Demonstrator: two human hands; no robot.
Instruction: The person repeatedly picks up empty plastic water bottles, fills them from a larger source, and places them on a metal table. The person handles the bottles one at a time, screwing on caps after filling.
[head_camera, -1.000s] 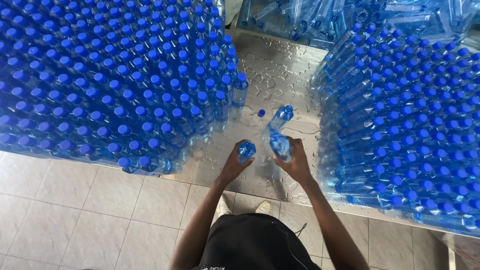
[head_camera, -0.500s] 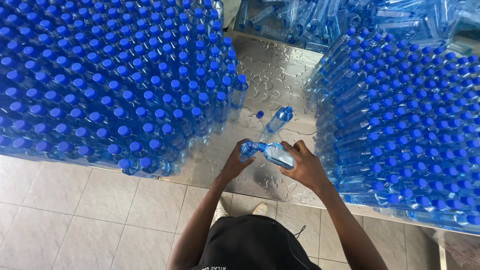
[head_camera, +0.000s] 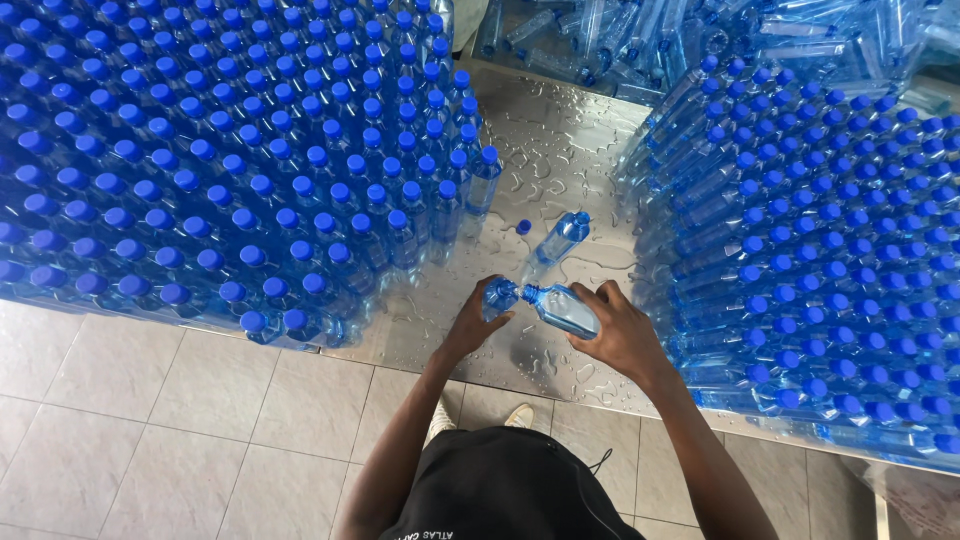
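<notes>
My right hand (head_camera: 622, 335) grips a clear water bottle (head_camera: 562, 308) with a blue cap, tipped on its side with the cap toward the left. My left hand (head_camera: 474, 325) holds a blue cap (head_camera: 499, 297) at that bottle's neck, fingers closed round it. Just beyond them another blue-capped bottle (head_camera: 561, 238) stands tilted on the wet steel table (head_camera: 560, 150). A loose blue cap (head_camera: 522, 227) lies on the table beside it.
Dense rows of upright blue-capped bottles (head_camera: 230, 160) fill the table's left side. A stack of capped bottles lying on their sides (head_camera: 810, 260) walls the right. Uncapped clear bottles (head_camera: 640, 40) pile up at the back. Grey tiled floor (head_camera: 150, 430) lies below.
The bottle in my right hand has tipped from upright to lying sideways, and my left hand with its cap has come in against the bottle's neck.
</notes>
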